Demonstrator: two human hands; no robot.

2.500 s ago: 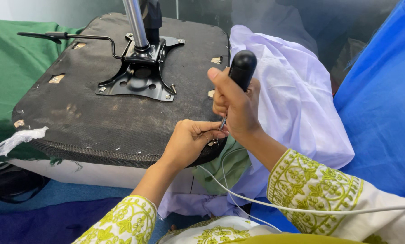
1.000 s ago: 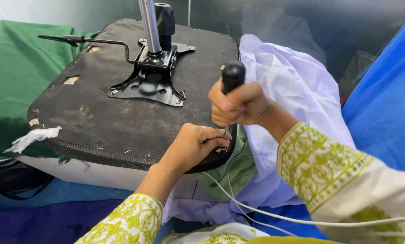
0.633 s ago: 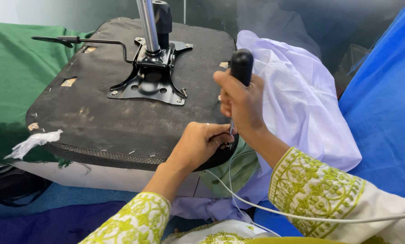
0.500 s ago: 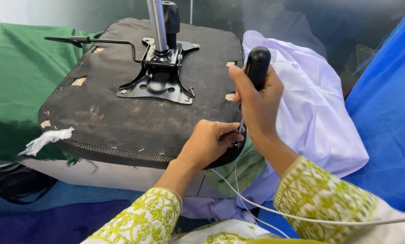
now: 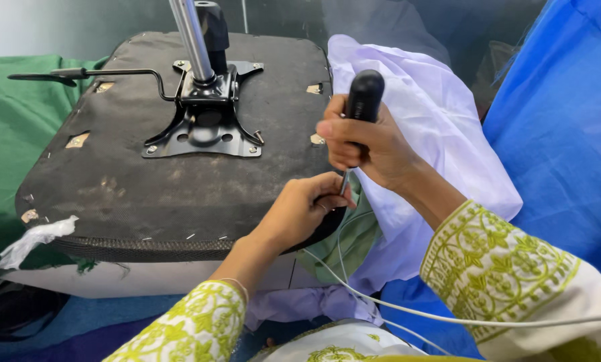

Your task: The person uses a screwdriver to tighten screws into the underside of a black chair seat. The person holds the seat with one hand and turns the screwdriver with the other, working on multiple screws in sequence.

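An upturned office chair seat (image 5: 166, 188), black underside up, lies in front of me with a metal mounting plate (image 5: 203, 124), a chrome post (image 5: 192, 37) and a lever (image 5: 79, 72). My right hand (image 5: 367, 144) grips the black handle of a screwdriver (image 5: 362, 100), held nearly upright; its thin shaft points down at the seat's near right corner. My left hand (image 5: 304, 208) rests on that corner, fingers pinched around the shaft's tip. The tip itself is hidden by the fingers.
Lilac cloth (image 5: 428, 134) is heaped right of the seat, blue fabric (image 5: 562, 134) beyond it, green cloth (image 5: 12, 134) on the left. A white cable (image 5: 448, 318) runs across my right sleeve. Torn white stuffing (image 5: 35, 236) hangs at the seat's left front edge.
My right hand has twisted and rocked the screwdriver handle back and forth while the tip stayed at the seat corner. My left hand has stayed at that corner throughout.
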